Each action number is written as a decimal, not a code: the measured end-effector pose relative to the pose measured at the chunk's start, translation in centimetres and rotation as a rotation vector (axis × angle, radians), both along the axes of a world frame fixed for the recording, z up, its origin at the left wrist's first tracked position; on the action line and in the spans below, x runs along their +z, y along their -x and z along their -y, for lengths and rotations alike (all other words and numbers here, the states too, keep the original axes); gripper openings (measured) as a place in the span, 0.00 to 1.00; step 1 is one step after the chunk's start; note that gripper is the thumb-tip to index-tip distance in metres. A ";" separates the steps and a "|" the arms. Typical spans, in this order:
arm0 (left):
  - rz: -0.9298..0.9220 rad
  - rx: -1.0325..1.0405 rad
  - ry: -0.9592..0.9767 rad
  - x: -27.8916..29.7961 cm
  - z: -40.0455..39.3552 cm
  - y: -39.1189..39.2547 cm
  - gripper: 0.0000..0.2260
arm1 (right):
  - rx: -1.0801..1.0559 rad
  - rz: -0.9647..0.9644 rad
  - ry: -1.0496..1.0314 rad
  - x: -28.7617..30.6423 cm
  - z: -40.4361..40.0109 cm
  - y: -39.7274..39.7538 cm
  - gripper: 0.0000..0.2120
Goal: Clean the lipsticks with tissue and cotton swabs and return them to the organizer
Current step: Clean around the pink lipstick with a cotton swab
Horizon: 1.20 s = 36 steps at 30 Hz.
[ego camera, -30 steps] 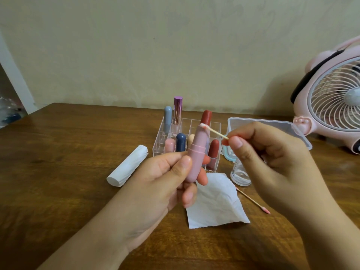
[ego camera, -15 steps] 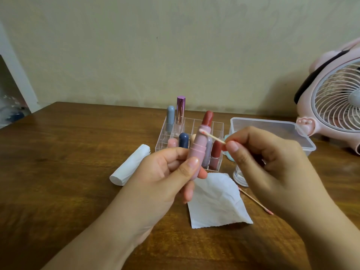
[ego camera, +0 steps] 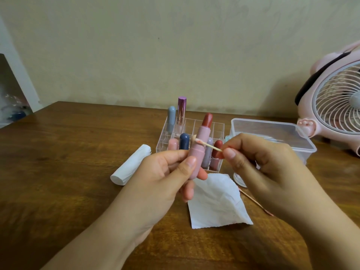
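Note:
My left hand (ego camera: 165, 178) grips an uncapped pink lipstick (ego camera: 198, 145) upright, its red bullet twisted out on top. My right hand (ego camera: 268, 172) pinches a cotton swab (ego camera: 208, 144) whose pink-stained tip touches the tube's collar. Behind them stands the clear organizer (ego camera: 218, 127) holding several capped lipsticks. A flat tissue (ego camera: 218, 203) lies on the table under my hands, and a used swab (ego camera: 253, 199) lies to its right, partly hidden by my right hand.
A rolled white tissue (ego camera: 130, 166) lies left of the organizer. A clear lidded box (ego camera: 272, 133) sits at the right, with a small clear jar (ego camera: 238, 179) before it. A pink desk fan (ego camera: 335, 102) stands far right. The wooden table (ego camera: 58, 162) meets the wall behind.
The swab tip has slid down the tube, from near the top of the pink barrel to its collar. Both hands stayed close together with the same grips.

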State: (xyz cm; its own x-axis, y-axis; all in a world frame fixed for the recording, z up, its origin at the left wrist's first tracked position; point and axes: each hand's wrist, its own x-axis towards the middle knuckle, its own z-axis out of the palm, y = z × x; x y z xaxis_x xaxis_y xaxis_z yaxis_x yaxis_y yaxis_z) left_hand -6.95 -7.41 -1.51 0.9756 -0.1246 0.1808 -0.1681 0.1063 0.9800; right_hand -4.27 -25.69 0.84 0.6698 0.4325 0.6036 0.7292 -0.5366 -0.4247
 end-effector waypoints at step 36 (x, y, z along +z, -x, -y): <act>0.028 0.015 -0.004 0.2 0.1 0.1 0.12 | 0.008 0.050 -0.036 -0.4 -0.4 0.0 0.08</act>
